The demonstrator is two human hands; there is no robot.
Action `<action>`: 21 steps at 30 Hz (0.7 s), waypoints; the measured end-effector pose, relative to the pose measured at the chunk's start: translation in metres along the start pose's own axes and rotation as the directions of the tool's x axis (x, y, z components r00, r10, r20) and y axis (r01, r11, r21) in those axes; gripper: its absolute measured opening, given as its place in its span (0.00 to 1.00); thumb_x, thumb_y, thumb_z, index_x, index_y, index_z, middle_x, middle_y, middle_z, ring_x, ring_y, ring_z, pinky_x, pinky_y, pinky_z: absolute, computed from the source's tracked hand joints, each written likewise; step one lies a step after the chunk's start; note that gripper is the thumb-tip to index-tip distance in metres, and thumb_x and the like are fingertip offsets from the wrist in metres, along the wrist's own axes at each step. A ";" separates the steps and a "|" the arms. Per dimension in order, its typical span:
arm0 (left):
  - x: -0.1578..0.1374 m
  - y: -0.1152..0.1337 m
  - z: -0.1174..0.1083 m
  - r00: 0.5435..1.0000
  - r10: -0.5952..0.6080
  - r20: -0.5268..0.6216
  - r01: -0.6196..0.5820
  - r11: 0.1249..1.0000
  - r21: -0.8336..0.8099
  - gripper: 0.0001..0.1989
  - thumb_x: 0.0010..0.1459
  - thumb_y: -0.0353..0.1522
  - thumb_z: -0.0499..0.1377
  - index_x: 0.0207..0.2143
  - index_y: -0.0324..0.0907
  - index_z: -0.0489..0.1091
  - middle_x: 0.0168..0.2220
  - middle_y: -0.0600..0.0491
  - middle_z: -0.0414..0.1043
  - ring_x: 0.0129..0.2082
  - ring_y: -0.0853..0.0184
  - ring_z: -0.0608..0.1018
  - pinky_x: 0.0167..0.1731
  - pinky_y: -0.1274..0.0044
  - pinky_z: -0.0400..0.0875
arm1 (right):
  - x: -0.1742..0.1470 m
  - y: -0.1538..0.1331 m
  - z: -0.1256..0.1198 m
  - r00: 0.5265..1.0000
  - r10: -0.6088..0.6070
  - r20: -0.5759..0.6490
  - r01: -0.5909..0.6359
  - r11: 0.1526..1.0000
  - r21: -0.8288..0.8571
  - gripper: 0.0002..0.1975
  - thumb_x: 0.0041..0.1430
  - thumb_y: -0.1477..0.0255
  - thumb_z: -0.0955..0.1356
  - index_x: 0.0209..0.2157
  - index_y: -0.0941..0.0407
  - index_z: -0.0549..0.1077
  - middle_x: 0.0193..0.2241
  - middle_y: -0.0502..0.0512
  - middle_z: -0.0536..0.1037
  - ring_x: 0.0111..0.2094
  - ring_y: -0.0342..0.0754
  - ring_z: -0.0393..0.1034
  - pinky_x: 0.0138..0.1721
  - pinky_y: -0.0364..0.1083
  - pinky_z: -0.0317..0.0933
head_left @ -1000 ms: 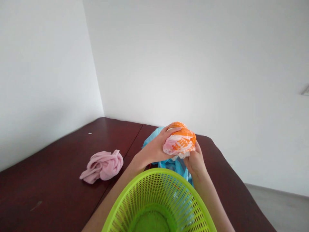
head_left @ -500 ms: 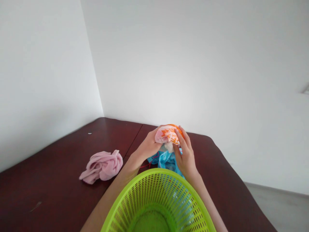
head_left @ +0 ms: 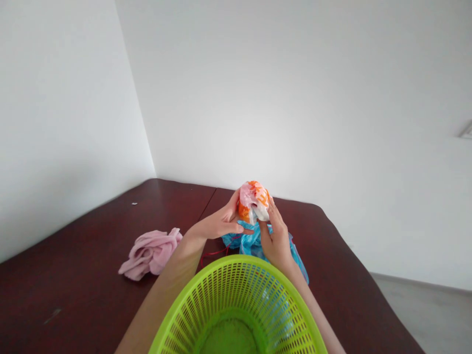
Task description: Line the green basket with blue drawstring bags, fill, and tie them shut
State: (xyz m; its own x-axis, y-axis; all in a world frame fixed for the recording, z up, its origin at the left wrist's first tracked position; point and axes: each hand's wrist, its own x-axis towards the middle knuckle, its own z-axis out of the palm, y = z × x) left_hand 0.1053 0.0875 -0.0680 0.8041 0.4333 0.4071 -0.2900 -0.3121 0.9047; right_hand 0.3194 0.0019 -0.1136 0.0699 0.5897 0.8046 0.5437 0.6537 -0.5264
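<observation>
A crumpled white plastic bag with orange print [head_left: 254,196] is bunched into a ball above the far part of the table. My left hand [head_left: 224,221] cups its left side, fingers partly hidden behind it and the thumb stretched out below. From the right, my right hand [head_left: 275,233] grips the same bag, with its thumb underneath. Beneath both hands lies a crumpled blue plastic bag [head_left: 252,241] with thin red strings or handles. A green perforated basket [head_left: 241,259] stands nearest to me, between my forearms, and hides part of the blue bag.
A bunched pink cloth [head_left: 151,253] lies on the dark red table [head_left: 84,275] to the left of my left forearm. White walls [head_left: 287,98] rise behind and to the left. Past the table's right edge, grey floor [head_left: 424,309] shows.
The white and orange bag has been turned between my hands and raised slightly. My left thumb has come away from it and points right. More of the blue bag shows on the right.
</observation>
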 end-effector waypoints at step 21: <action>0.014 -0.003 0.004 0.775 0.373 -0.511 -0.098 0.869 0.485 0.34 0.57 0.40 0.82 0.61 0.42 0.77 0.57 0.44 0.87 0.53 0.55 0.89 0.57 0.64 0.86 | 0.007 0.001 -0.018 0.982 0.155 0.110 -0.164 0.983 0.080 0.29 0.86 0.60 0.65 0.82 0.34 0.66 0.79 0.59 0.67 0.78 0.61 0.68 0.76 0.67 0.70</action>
State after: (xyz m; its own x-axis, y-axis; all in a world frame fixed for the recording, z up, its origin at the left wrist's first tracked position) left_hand 0.1198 0.0914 -0.0653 0.2495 0.6514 0.7166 -0.0794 -0.7237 0.6855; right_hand 0.3358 -0.0021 -0.1038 0.0606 0.7324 0.6782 0.4563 0.5839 -0.6714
